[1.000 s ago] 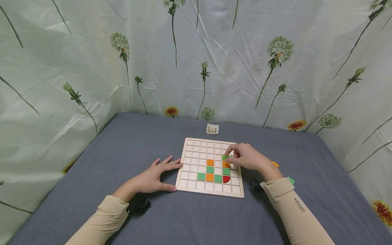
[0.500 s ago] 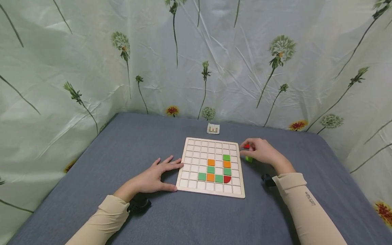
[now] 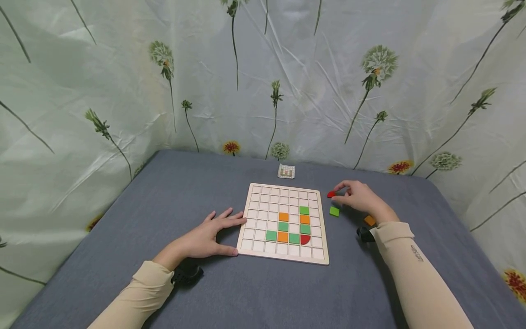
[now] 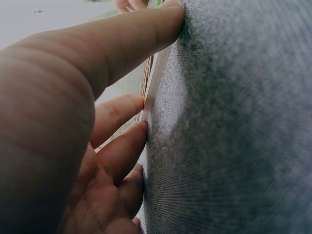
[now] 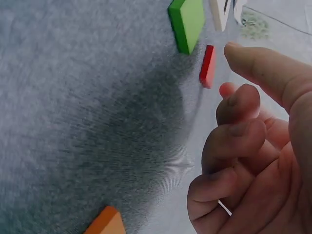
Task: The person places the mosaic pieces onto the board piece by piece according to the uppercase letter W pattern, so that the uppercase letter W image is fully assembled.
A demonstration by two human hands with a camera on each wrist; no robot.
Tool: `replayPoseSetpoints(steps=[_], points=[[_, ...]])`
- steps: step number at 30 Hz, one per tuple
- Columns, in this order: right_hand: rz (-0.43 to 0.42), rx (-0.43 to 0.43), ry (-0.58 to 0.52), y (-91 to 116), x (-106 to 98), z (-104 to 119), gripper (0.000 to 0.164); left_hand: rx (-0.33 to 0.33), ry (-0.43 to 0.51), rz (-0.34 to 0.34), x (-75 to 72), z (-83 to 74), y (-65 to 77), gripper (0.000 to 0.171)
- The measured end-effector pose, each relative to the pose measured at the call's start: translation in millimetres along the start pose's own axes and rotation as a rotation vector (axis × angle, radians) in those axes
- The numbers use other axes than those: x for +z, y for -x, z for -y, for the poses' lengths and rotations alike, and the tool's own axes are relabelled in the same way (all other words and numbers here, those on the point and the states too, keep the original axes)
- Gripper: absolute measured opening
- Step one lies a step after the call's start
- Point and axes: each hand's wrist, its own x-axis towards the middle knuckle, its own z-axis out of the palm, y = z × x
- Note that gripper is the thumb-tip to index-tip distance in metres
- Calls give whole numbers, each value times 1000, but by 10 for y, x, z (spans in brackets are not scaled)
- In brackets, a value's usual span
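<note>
My left hand [image 3: 209,235] lies with spread fingers against the left edge of a wooden grid board [image 3: 255,205]. In the left wrist view, the fingertips [image 4: 136,131] touch the board's side edge [image 4: 157,80]. On the board sit several green and orange square tiles and a rounded red piece [image 3: 305,239]. Right of the board, my right hand [image 3: 357,195] hovers with thumb and index finger parted around another red piece [image 3: 331,194]. In the right wrist view, this red piece [image 5: 207,67] rests on the cloth, apart from the thumb; the other fingers are curled and hold nothing.
A loose green tile [image 3: 334,211] lies below the red piece. An orange tile [image 3: 370,220] is beside the right wrist. Behind the board stands a small pattern card [image 3: 286,171]. The grey cloth-covered table [image 3: 197,183] ends at a floral curtain [image 3: 320,91].
My right hand has left the board's green tile at upper right and moved right to the loose red piece, uncovering the loose green and orange tiles. My left hand stays put.
</note>
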Motion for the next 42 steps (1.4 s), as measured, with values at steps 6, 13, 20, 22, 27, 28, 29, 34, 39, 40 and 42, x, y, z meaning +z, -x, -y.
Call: replayPoseSetpoints(steps=[6, 13, 20, 22, 27, 28, 29, 34, 39, 40, 42], points=[[-10, 40, 31, -80, -11, -32, 45, 1, -13, -3, -15, -9, -19, 84], [-1, 28, 28, -122, 27, -17, 43, -5, -11, -2, -13, -12, -3, 84], [4, 1, 28, -166, 53, -4, 44, 2, -9, -7, -12, -6, 4, 83], [5, -4, 25, -178, 63, -12, 43, 5, -9, -7, -10, -3, 5, 83], [10, -9, -4, -193, 86, -38, 37, 8, -6, -5, -4, 5, 7, 83], [11, -10, -12, -189, 90, -42, 36, 8, -6, -4, -2, 6, 6, 83], [11, -14, -19, -182, 91, -43, 36, 8, -5, -3, -1, 6, 6, 83], [14, -32, -36, -150, 81, -49, 36, 6, -5, -2, -5, -1, 4, 83], [4, -25, -25, -130, 69, -78, 39, 8, -4, 0, -10, -9, 2, 83], [0, -24, -21, -127, 69, -85, 40, 8, -4, 0, -10, -10, 2, 83], [-4, -17, -12, -125, 72, -102, 42, 9, -4, 0, -10, -9, 1, 83]])
